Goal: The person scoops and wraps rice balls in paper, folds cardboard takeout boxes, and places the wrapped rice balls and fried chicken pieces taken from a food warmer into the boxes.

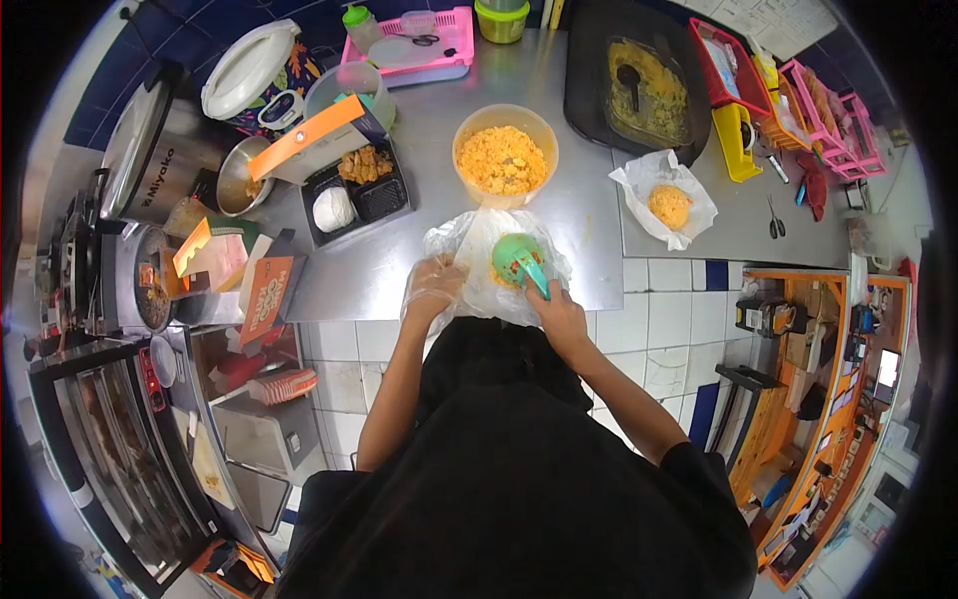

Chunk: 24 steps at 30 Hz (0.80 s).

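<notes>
My right hand is closed round the handle of a green rice scoop. The scoop's bowl is over a sheet of white wrapping paper, and some orange rice shows beneath and beside it. My left hand, in a clear plastic glove, grips the left edge of that paper. Just beyond the paper stands a round plastic tub of orange fried rice. To the right, another mound of rice sits on its own open paper.
A black divided meal box with fried chicken and a white-wrapped ball is at left, near an orange-and-white carton. A black pan, a pink basket, red scissors and black-handled scissors lie farther back and right.
</notes>
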Each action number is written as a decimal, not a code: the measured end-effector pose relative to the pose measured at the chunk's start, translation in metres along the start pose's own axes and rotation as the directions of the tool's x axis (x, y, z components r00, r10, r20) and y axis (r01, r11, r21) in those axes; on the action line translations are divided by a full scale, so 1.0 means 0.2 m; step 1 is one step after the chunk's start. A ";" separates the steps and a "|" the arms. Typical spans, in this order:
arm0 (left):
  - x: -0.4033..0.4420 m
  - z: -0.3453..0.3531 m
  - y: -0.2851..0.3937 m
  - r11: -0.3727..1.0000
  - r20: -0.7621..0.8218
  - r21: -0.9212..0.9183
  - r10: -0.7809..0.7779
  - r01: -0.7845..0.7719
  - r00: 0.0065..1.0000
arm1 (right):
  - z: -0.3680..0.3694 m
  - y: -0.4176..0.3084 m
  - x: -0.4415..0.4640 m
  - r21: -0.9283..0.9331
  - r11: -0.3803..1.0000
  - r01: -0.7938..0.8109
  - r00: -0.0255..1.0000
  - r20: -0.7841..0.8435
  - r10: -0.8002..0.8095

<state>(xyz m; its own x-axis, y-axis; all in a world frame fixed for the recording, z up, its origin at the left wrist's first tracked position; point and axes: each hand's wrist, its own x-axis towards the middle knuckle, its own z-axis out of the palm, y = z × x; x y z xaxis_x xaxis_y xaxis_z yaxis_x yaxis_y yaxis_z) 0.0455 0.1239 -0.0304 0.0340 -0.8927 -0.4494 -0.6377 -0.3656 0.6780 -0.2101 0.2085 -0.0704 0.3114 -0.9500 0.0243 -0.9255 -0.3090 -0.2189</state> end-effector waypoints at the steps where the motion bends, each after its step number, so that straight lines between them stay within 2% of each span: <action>1: -0.01 0.00 -0.01 1.000 -0.003 0.011 0.015 -0.015 1.000 | 0.00 0.00 0.00 0.026 1.000 0.006 1.000 -0.018 -0.006; 5: -0.06 -0.08 0.06 0.999 0.009 0.013 0.032 -0.032 0.999 | -0.01 0.02 -0.02 0.048 0.999 0.000 0.995 -0.101 0.005; 6: -0.01 -0.07 0.03 0.989 0.016 0.149 0.024 -0.027 1.000 | -0.03 0.01 -0.02 0.030 0.999 -0.012 0.993 -0.120 0.015; 7: 0.02 -0.06 -0.01 0.990 0.011 0.140 0.025 -0.027 1.000 | -0.08 0.02 0.01 0.022 1.000 -0.004 0.993 -0.121 0.007; 9: 0.05 -0.05 -0.08 0.971 0.059 0.217 0.092 -0.102 0.994 | -0.20 0.01 0.04 0.076 0.996 0.048 0.962 -0.271 -0.026; 10: 0.05 -0.09 -0.04 0.971 0.056 0.215 0.097 -0.107 0.994 | -0.29 -0.01 0.10 0.071 0.996 0.049 0.961 -0.275 -0.027; 12: 0.03 -0.18 0.06 0.980 0.177 0.185 -0.108 0.075 0.978 | -0.47 -0.04 0.26 0.305 0.952 -0.016 0.895 -0.419 0.150; 13: 0.06 -0.20 0.08 0.980 0.181 0.185 -0.101 0.067 0.978 | -0.60 -0.06 0.36 0.295 0.955 -0.030 0.910 -0.387 0.149; 14: 0.08 -0.20 0.10 0.981 0.026 0.191 -0.022 0.017 0.999 | -0.70 -0.06 0.49 0.284 0.958 -0.049 0.925 -0.350 0.151; 15: 0.10 -0.20 0.11 0.979 -0.129 0.202 0.058 -0.031 0.990 | -0.74 -0.03 0.61 0.220 0.976 -0.005 0.939 -0.335 0.080; 16: 0.17 -0.21 0.14 0.985 -0.142 0.171 0.020 0.005 0.990 | -0.76 0.00 0.72 0.158 0.987 0.040 0.950 -0.313 0.012; 17: 0.17 -0.25 0.22 0.985 -0.129 0.172 0.020 0.002 0.991 | -0.77 0.02 0.80 0.157 0.987 0.027 0.952 -0.306 0.023; 19: 0.15 -0.35 0.46 0.995 -0.230 -0.090 0.011 -0.032 0.973 | -0.78 0.05 0.94 0.193 0.979 0.066 0.929 -0.370 0.011; 20: 0.21 -0.33 0.48 0.995 -0.232 -0.092 0.016 -0.038 0.973 | -0.76 0.08 0.94 0.188 0.980 0.067 0.927 -0.375 0.009; 21: 0.29 -0.29 0.48 0.995 -0.272 -0.053 0.063 -0.080 0.960 | -0.71 0.13 0.92 0.399 0.916 -0.033 0.887 -0.412 0.211; 22: 0.36 -0.28 0.49 0.993 -0.309 -0.014 0.105 -0.115 0.945 | -0.65 0.19 0.88 0.596 0.796 -0.107 0.823 -0.395 0.407; 23: 0.40 -0.28 0.50 0.993 -0.312 -0.025 0.100 -0.114 0.945 | -0.55 0.29 0.80 0.600 0.776 -0.195 0.835 -0.314 0.452; 24: 0.44 -0.28 0.50 0.991 -0.245 -0.053 0.106 -0.122 0.964 | -0.43 0.36 0.70 0.593 0.753 -0.284 0.838 -0.227 0.495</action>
<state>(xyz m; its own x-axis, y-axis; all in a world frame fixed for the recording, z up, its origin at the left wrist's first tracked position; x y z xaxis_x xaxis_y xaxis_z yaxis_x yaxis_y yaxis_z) 0.0284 -0.0059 0.0300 0.1534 -0.9636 -0.2189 -0.5952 -0.2670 0.7579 -0.2518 0.0501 0.0008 -0.2464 -0.9599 0.1338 -0.6578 0.0642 -0.7504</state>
